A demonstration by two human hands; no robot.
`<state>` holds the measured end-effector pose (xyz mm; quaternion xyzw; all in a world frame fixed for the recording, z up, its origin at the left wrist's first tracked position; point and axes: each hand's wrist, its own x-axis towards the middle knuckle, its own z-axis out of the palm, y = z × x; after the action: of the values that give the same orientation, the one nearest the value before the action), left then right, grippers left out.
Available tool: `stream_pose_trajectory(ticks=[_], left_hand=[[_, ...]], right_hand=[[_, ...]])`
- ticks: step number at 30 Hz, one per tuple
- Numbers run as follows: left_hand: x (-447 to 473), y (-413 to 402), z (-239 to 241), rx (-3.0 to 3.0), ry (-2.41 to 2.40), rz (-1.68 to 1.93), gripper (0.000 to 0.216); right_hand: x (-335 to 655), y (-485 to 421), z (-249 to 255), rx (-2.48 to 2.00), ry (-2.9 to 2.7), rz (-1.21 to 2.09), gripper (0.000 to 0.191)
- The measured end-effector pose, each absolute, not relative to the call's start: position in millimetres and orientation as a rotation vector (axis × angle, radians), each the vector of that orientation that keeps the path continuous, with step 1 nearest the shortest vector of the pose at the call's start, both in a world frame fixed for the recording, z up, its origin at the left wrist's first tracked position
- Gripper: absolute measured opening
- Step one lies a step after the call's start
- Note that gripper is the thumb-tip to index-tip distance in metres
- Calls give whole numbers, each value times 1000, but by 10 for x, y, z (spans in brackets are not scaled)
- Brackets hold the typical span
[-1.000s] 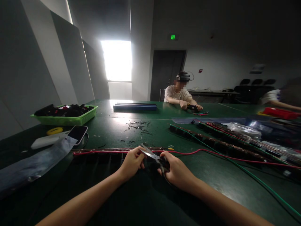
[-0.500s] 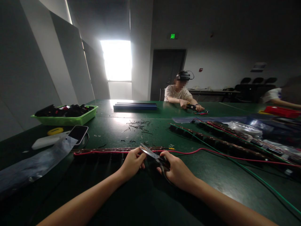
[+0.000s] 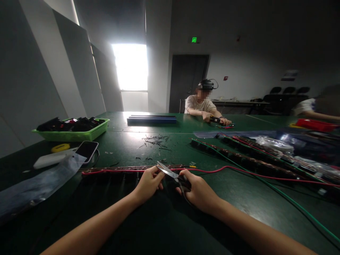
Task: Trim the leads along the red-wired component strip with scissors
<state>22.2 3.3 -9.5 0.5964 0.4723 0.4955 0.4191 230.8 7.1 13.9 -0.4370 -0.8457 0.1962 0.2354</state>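
My right hand (image 3: 198, 187) grips a pair of scissors (image 3: 170, 173), its fingers around the dark handles. The metal blades point up and left, slightly apart, with their tips close to my left fingers. My left hand (image 3: 149, 182) is closed in a pinch at the near side of a long dark strip (image 3: 106, 178); what lies between its fingertips is hidden. A red wire (image 3: 114, 171) runs along this strip, passes behind both hands and continues to the right. At the strip's right end a small yellow piece (image 3: 192, 166) shows.
Cut-off dark ties (image 3: 155, 141) lie beyond my hands. Left are a green basket (image 3: 99, 132) of black parts, a phone (image 3: 87, 150) and a plastic bag (image 3: 45, 184). More wired strips (image 3: 239, 157) and a green wire (image 3: 281, 196) occupy the right. Across the table a person (image 3: 200, 102) handles a tool.
The whole view has shifted very slightly. Both hands and the scissors hold nearly the same pose beside the strip.
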Motion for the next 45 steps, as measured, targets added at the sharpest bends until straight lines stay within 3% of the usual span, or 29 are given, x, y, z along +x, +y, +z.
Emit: stream_pose_trajectory(ticks=[45], left_hand=[[161,6,-91,1522,1196,1195,14]], right_hand=[[2312,50,180,-1221,-2352,464,35]])
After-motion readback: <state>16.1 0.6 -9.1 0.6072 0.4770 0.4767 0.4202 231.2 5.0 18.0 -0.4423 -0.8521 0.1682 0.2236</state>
